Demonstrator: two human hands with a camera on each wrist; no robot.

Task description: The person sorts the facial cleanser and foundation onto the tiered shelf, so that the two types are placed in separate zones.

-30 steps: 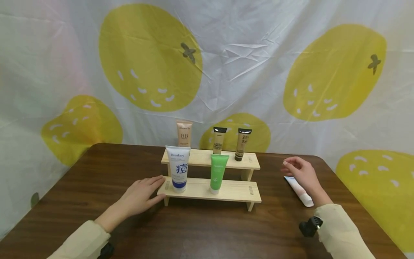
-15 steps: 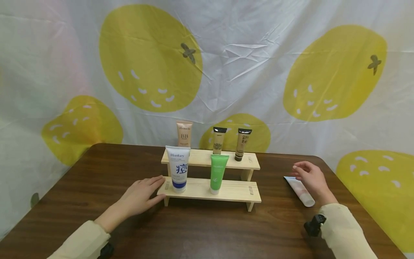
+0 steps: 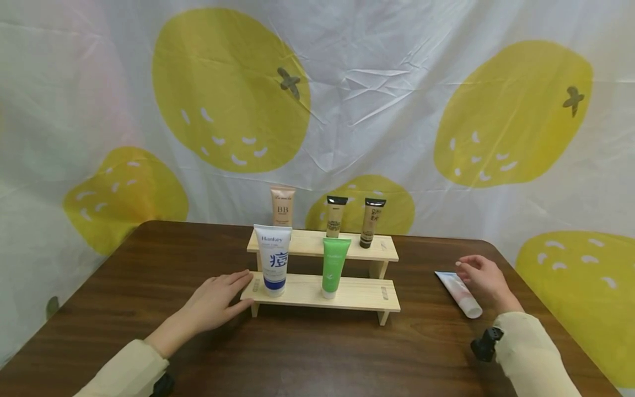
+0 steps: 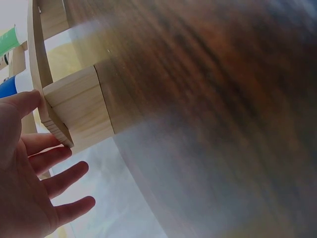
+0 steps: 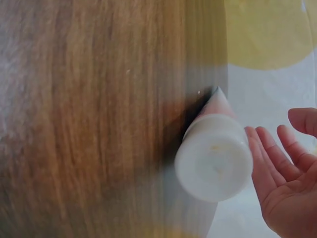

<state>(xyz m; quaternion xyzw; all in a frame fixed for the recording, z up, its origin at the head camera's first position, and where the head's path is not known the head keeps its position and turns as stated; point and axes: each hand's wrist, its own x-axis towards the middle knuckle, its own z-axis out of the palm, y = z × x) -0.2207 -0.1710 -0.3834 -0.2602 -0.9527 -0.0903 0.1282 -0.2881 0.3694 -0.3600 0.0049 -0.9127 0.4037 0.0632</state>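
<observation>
My left hand (image 3: 213,300) touches the left end of the lower step of a wooden two-step stand (image 3: 307,281). In the left wrist view its thumb lies at one edge of the board, fingers spread beside the end. On that step stand a white-and-blue Hankey tube (image 3: 274,256) and a green tube (image 3: 334,267), both upright. My right hand (image 3: 488,281), fingers loosely bent and holding nothing, is beside and partly over a pale pink-and-white tube (image 3: 458,292) lying on the table. In the right wrist view the tube's white cap (image 5: 215,161) faces the camera, with the fingers to its right.
The upper step carries a peach BB tube (image 3: 283,207) and two black-ended beige tubes, one in the middle (image 3: 335,216) and one at the right (image 3: 371,223). A brown wooden table (image 3: 317,358) bears everything. Behind it hangs a white cloth (image 3: 367,110) with yellow fruit prints.
My right hand has moved to the right and a little toward me, from above the tube's far end to its right side. The left hand stays at the stand.
</observation>
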